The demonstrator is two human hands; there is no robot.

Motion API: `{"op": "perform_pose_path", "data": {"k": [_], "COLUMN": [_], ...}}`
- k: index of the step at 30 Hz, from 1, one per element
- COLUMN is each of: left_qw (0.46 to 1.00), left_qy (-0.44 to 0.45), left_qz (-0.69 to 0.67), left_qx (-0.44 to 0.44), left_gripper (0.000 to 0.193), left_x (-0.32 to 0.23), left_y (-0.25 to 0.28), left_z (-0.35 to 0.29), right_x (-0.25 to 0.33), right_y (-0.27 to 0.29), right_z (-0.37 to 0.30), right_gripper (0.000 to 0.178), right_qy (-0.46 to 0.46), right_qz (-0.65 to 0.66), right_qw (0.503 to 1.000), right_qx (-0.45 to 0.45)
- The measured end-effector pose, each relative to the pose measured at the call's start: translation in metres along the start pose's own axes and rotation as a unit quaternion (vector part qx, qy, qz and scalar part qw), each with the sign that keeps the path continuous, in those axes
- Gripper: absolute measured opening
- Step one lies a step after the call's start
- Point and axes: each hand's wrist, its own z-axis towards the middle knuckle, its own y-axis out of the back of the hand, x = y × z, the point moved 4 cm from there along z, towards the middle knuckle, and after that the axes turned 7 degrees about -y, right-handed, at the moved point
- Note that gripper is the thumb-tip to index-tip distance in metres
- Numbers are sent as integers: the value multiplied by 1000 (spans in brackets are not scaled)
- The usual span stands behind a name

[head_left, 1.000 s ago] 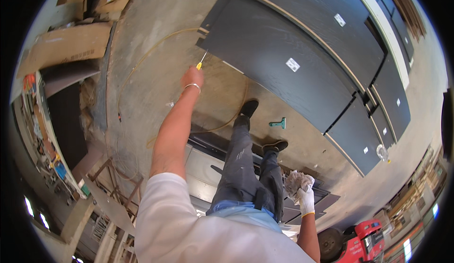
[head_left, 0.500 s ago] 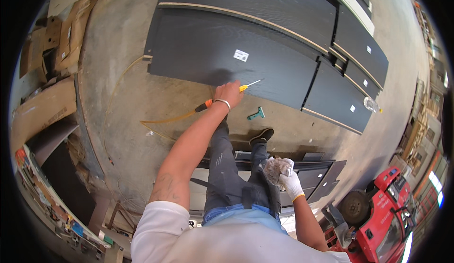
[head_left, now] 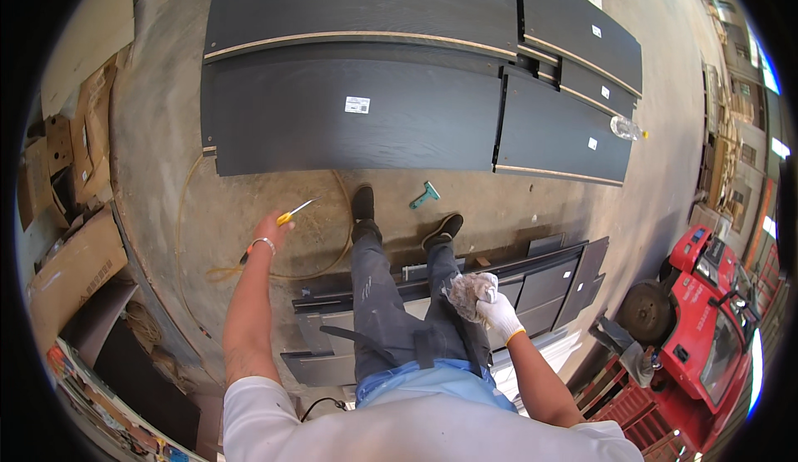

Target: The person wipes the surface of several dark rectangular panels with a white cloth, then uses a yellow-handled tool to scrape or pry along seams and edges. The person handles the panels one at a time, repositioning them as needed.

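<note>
My bare left hand (head_left: 273, 229) is closed round an air blow gun (head_left: 288, 216), held out left of my legs over the concrete floor. Its yellow body and thin metal nozzle stick out ahead of my fingers, the nozzle pointing up to the right. An orange piece shows behind my wrist, where a yellowish air hose (head_left: 223, 274) trails off. My right hand (head_left: 501, 316), in a white knit glove, grips a crumpled grey-brown rag (head_left: 468, 296) beside my right thigh. Dark panels (head_left: 357, 142) with white labels lie in front of me.
A teal scraper (head_left: 425, 195) lies on the floor near my feet. More dark panels (head_left: 544, 279) are stacked behind my legs. On the right panels rests a clear bottle (head_left: 623, 128). Cardboard (head_left: 79, 267) stands at left; a red truck (head_left: 706, 321) is at right.
My left hand has drawn back from the near panel's edge, moving left and toward me with the blow gun. The view has shifted; my right hand still holds the rag beside my thigh.
</note>
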Motion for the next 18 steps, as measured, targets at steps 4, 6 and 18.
{"op": "perform_pose_path", "data": {"k": [4,6,18], "left_qw": [994,997,982], "left_qy": [45,37,115], "left_qz": [65,-20,99], "left_qx": [82,65,110], "left_gripper": [48,46,45], "left_x": [51,60,-65], "left_y": [-12,-21,-56], "left_z": [-11,-9,37], "right_x": [7,10,28], "right_y": [-1,-1,14], "right_z": [-6,-9,8], "right_gripper": [35,35,31], "right_qy": [10,-20,37], "right_qz": [57,83,97], "right_qw": [998,996,994], "right_qx": [6,19,36]}}
